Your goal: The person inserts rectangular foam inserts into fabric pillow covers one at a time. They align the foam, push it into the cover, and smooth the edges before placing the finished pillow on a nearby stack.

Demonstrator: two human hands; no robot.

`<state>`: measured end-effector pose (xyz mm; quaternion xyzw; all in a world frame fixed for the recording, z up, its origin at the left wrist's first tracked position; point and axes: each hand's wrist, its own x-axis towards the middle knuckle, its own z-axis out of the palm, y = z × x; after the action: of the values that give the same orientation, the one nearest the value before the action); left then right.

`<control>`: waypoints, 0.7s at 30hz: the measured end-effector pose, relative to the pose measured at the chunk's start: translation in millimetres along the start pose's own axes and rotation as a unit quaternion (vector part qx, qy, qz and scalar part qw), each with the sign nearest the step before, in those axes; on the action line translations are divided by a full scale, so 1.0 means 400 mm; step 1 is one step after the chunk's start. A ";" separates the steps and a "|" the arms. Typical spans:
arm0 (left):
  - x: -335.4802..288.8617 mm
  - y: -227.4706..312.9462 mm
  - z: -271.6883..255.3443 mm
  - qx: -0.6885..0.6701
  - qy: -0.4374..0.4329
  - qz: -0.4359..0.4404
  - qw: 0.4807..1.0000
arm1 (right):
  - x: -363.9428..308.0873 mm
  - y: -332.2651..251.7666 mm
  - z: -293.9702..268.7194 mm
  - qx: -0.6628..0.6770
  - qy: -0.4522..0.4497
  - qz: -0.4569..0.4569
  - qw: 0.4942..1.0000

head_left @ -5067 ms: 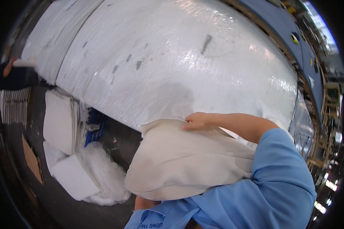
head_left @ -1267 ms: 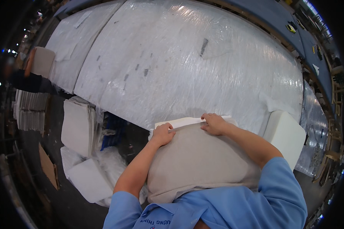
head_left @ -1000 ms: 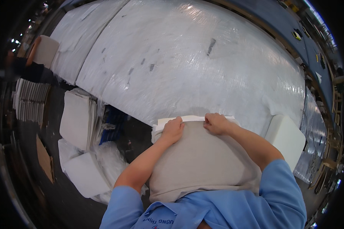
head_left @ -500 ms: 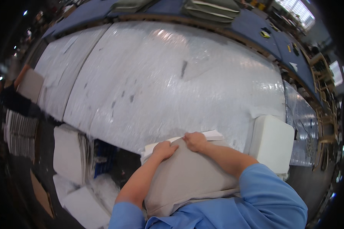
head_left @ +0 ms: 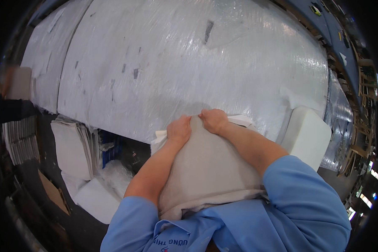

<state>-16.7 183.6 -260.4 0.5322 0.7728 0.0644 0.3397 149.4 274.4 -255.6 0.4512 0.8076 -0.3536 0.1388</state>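
A beige fabric cushion cover (head_left: 214, 164) lies against my front, its near edge folded by my shirt. My left hand (head_left: 180, 129) is closed on its far edge, fingers curled into the cloth. Close beside it, my right hand (head_left: 214, 121) pinches the same edge, and the cloth between the two rises to a narrow peak. White padding (head_left: 242, 120) shows past the cover beyond my right hand, and a pale strip (head_left: 160, 133) sticks out by my left wrist. How far the padding reaches inside the cover is hidden.
A large plastic-wrapped table (head_left: 168, 63) spreads ahead. At its right stands a white foam cushion (head_left: 305, 133). Stacked white pads (head_left: 72, 147) and plastic-wrapped bundles sit on the left. A co-worker's dark sleeve (head_left: 12, 110) is at the far left, near a beige panel (head_left: 20, 83).
The view has tipped downward. My left fingers have curled tighter, and the cover's far edge is now drawn up to a peak between my hands.
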 end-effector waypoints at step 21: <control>-0.094 -0.170 -0.049 -0.015 -0.001 0.001 1.000 | -0.128 0.184 -0.128 -0.042 -0.051 0.055 0.996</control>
<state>-73.9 127.3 -259.7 0.5281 0.7707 0.0760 0.3484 243.6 302.9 -224.1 0.4698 0.7876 -0.3338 0.2180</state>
